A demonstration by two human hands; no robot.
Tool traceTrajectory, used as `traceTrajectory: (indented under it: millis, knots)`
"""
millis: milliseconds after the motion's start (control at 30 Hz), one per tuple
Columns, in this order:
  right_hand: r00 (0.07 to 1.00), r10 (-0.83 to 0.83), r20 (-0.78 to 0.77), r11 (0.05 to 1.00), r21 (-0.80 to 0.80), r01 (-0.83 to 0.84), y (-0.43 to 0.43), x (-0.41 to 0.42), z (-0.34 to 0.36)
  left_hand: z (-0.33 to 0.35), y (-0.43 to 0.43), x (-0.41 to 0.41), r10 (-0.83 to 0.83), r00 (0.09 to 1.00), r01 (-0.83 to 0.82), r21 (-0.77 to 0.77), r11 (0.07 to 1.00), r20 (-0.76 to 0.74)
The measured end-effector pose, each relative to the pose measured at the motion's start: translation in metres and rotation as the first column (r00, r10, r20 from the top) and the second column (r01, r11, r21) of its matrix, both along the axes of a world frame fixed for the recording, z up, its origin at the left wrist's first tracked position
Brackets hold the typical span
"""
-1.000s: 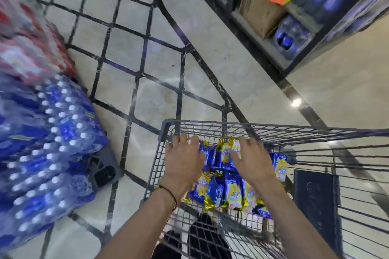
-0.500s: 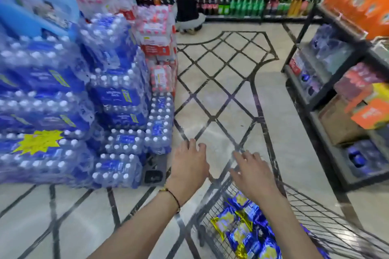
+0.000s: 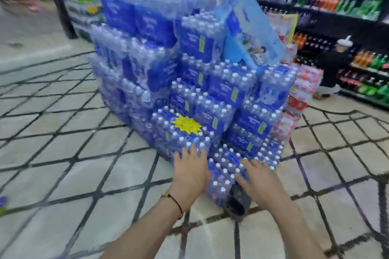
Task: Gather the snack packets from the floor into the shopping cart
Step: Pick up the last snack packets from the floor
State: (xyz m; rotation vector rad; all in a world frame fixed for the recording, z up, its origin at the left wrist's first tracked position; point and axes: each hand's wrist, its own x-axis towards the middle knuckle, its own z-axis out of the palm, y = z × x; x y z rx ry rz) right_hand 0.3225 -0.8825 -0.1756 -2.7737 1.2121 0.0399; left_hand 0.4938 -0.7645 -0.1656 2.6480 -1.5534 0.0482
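Both hands have lifted away from the shopping cart, and the view has swung left since a second ago, so the cart and the snack packets lying in it are now out of view. The left hand [image 3: 190, 171] and the right hand [image 3: 260, 183] reach forward side by side, palms down, fingers spread wide and holding nothing. They hover in front of the lowest tier of a stack of bottled-water packs [image 3: 189, 82], and I cannot tell whether they touch it.

The step in hand looks like the turn back for another load — one batch dropped off, the search for the rest beginning. No packet shows clearly on the tiled floor [image 3: 63, 153]. A small blue-and-yellow scrap [image 3: 2, 205] at the far left edge may be one, but it is too blurred to say.

The next move calls for looking further left and down, finding the remaining packets, then stooping with both hands to scoop them up.
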Motion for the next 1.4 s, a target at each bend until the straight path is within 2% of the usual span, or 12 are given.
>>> traceTrajectory:
  millis: [133, 267, 367, 467, 633, 733, 833, 933, 1033, 1100, 1233, 1400]
  knots:
    - [0.968, 0.249, 0.012, 0.965, -0.082, -0.248, 0.041, 0.136, 0.020, 0.014, 0.083, 0.106, 0.241, 0.970, -0.242, -0.070, 0.968, -0.020]
    - [0.889, 0.458, 0.001, 0.885, -0.097, -0.456, 0.088, 0.252, 0.031, 0.020, 0.157, 0.183, 0.415, 0.907, -0.420, -0.097, 0.902, -0.065]
    - [0.812, 0.582, -0.040, 0.809, -0.074, -0.584, 0.125, 0.328, 0.029, 0.013, 0.210, 0.228, 0.554, 0.829, -0.559, -0.099, 0.823, -0.079]
    - [0.724, 0.689, -0.044, 0.723, -0.042, -0.690, 0.160, 0.399, 0.016, 0.002, 0.253, 0.272, 0.654, 0.752, -0.658, -0.035, 0.752, -0.082]
    - [0.563, 0.826, -0.024, 0.561, 0.136, -0.817, 0.202, 0.502, -0.010, -0.008, 0.306, 0.345, 0.809, 0.579, -0.808, 0.063, 0.586, -0.101]
    - [0.484, 0.874, -0.043, 0.484, 0.166, -0.859, 0.230, 0.563, -0.017, -0.011, 0.335, 0.388, 0.869, 0.484, -0.866, 0.087, 0.493, -0.105]
    - [0.367, 0.927, -0.071, 0.374, 0.184, -0.909, 0.265, 0.625, -0.017, -0.010, 0.366, 0.423, 0.912, 0.396, -0.914, 0.054, 0.403, -0.106]
    - [0.279, 0.960, -0.031, 0.280, 0.206, -0.938, 0.308, 0.683, -0.013, -0.015, 0.404, 0.450, 0.944, 0.298, -0.947, 0.081, 0.311, -0.143]
    - [0.191, 0.981, -0.023, 0.192, 0.177, -0.965, 0.356, 0.740, -0.017, -0.025, 0.445, 0.481, 0.967, 0.195, -0.972, 0.098, 0.213, -0.165]
    - [0.138, 0.989, -0.050, 0.144, 0.165, -0.976, 0.388, 0.777, -0.025, -0.036, 0.470, 0.507, 0.970, 0.155, -0.976, 0.122, 0.180, -0.188]
    - [0.091, 0.990, -0.109, 0.109, 0.171, -0.979, 0.449, 0.855, -0.049, -0.067, 0.525, 0.577, 0.971, 0.092, -0.983, 0.134, 0.123, -0.223]
    - [0.089, 0.979, -0.185, 0.123, 0.183, -0.975, 0.508, 0.955, -0.060, -0.089, 0.589, 0.669, 0.957, 0.029, -0.987, 0.144, 0.074, -0.290]
